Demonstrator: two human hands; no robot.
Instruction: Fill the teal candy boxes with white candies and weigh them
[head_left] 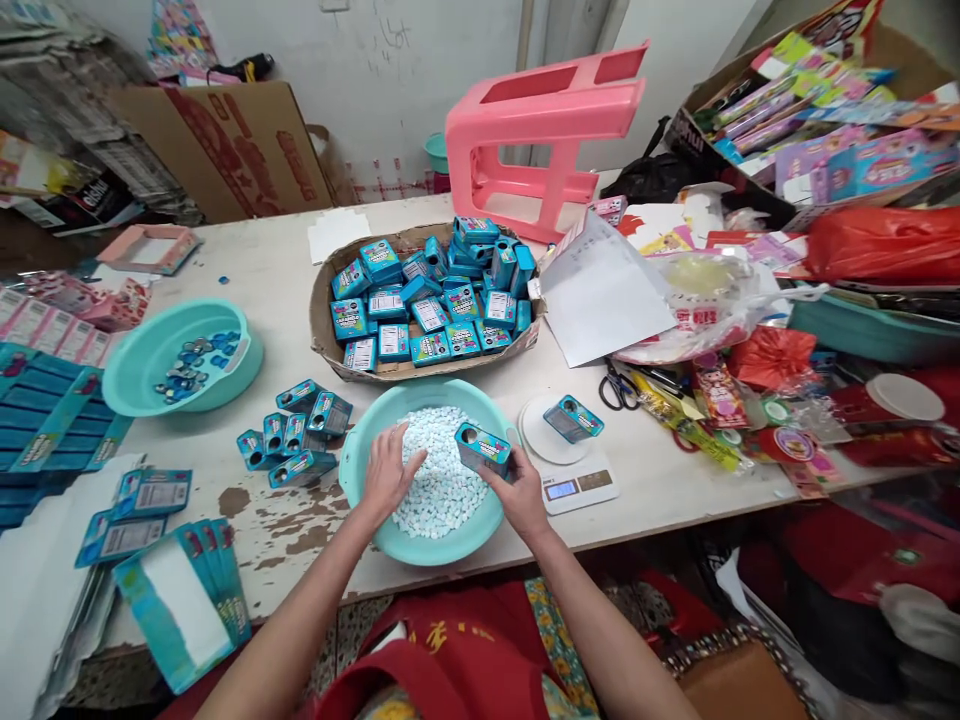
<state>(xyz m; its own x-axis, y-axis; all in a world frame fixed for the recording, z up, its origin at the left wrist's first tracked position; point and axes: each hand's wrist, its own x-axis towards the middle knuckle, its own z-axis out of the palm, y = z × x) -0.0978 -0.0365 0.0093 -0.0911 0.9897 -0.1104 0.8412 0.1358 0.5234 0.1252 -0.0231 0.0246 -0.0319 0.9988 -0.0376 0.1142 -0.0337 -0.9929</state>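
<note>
A teal bowl of small pale candies stands at the table's front edge. Over its left part is my left hand, fingers spread and touching the candies, with nothing gripped. My right hand holds a small blue box above the bowl's right side, a round dark hole in its top. Just right of the bowl, another blue box rests on the round plate of a white scale with a lit display. Several blue boxes with holes stand left of the bowl.
Behind the bowl lies a cardboard tray full of blue boxes. A second teal bowl with metallic-looking lids is at the left, near flat blue packaging. Black scissors, a pink stool and mixed packets are to the right and back.
</note>
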